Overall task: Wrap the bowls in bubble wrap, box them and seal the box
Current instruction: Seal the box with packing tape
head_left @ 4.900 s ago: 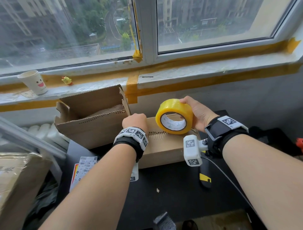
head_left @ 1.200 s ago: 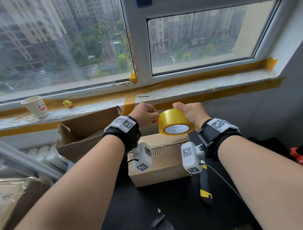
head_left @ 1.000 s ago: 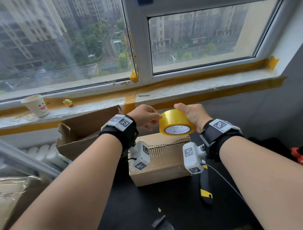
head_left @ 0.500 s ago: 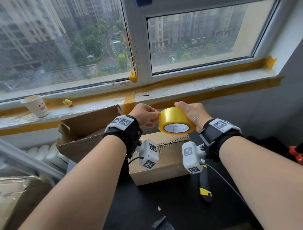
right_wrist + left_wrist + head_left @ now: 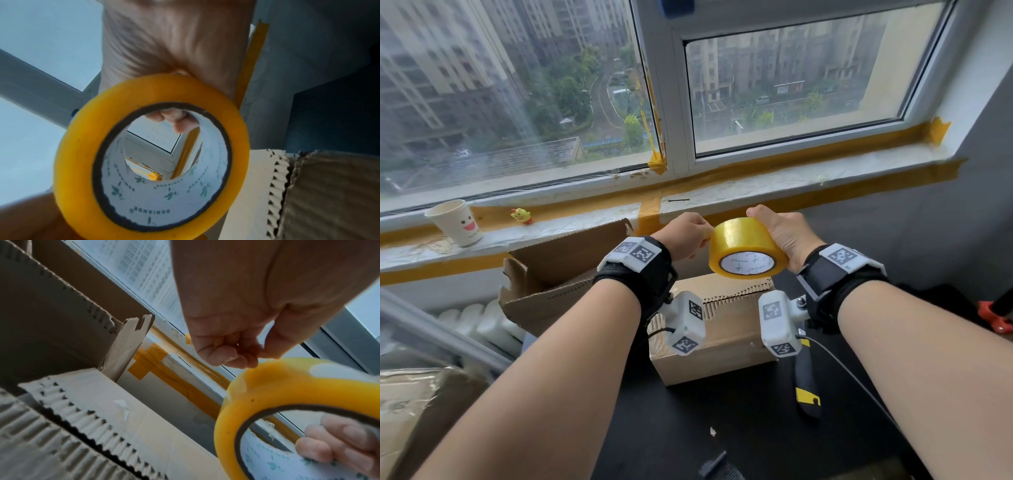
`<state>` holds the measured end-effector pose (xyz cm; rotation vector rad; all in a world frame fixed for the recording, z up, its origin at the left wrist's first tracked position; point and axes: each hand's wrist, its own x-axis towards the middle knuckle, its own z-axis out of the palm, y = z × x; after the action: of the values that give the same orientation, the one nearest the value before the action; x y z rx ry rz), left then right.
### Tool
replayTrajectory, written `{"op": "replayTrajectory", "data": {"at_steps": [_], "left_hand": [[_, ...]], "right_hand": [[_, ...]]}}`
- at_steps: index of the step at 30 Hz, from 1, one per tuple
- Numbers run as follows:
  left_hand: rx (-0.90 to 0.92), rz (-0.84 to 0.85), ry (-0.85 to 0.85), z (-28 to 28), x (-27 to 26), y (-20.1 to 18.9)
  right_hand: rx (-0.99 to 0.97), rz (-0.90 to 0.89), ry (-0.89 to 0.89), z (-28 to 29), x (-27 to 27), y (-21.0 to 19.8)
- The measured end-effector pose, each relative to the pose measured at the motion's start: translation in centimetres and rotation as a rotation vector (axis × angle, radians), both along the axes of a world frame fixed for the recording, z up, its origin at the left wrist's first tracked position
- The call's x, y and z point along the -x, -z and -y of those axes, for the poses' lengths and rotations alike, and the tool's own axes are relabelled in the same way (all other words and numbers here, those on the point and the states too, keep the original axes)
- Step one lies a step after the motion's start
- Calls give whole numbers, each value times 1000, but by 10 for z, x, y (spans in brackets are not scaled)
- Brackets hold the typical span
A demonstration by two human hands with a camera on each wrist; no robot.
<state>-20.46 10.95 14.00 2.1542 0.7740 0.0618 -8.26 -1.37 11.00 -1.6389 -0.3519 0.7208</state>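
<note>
Nearest, a black-and-yellow utility knife [image 5: 807,383] lies on the dark tabletop [image 5: 722,421], just right of a small closed brown corrugated cardboard box [image 5: 717,337] with serrated flap edges. The bowls and bubble wrap are not visible. Above the box, the right hand [image 5: 782,236] grips a roll of yellow packing tape [image 5: 744,248] with a white printed core, thumb over the rim and fingers hooked through the core. The left hand [image 5: 683,234] has curled fingertips [image 5: 228,356] together against the roll's outer face; whether they pinch a tape end cannot be told. Behind and to the left stands a larger open cardboard box [image 5: 558,274]. Farthest, the taped window sill [image 5: 756,185] carries a white paper cup [image 5: 457,222] with a printed smile and a small yellow toy figure [image 5: 521,216].
</note>
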Motion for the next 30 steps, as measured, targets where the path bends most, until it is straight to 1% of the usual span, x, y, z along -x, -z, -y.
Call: {"op": "replayTrajectory", "data": {"at_steps": [4, 8, 9, 10, 12, 16, 18, 20, 22, 27, 30], "left_hand": [[-96, -48, 19, 1, 3, -1], [-397, 1, -45, 7, 4, -3], [-440, 29, -70, 8, 4, -4], [-447, 54, -94, 8, 3, -3], [-404, 88, -120, 6, 1, 1], [-371, 140, -91, 4, 0, 10], [-325, 190, -78, 2, 1, 13], [-222, 247, -50, -1, 3, 14], [-82, 297, -50, -5, 5, 13], [337, 398, -167, -9, 8, 11], [512, 476, -220, -8, 9, 9]], "right_hand": [[10, 75, 4, -1, 7, -3], [65, 158, 32, -5, 10, -1], [68, 165, 33, -5, 10, 0], [74, 168, 37, -4, 10, 1], [87, 179, 41, -2, 9, 3], [95, 166, 48, -2, 8, 3], [78, 143, 48, -2, 7, 4], [69, 123, 53, -2, 6, 3], [53, 111, 53, -1, 6, 1], [-12, 53, 42, -3, 6, -3], [-53, -25, 55, -4, 7, -6]]}}
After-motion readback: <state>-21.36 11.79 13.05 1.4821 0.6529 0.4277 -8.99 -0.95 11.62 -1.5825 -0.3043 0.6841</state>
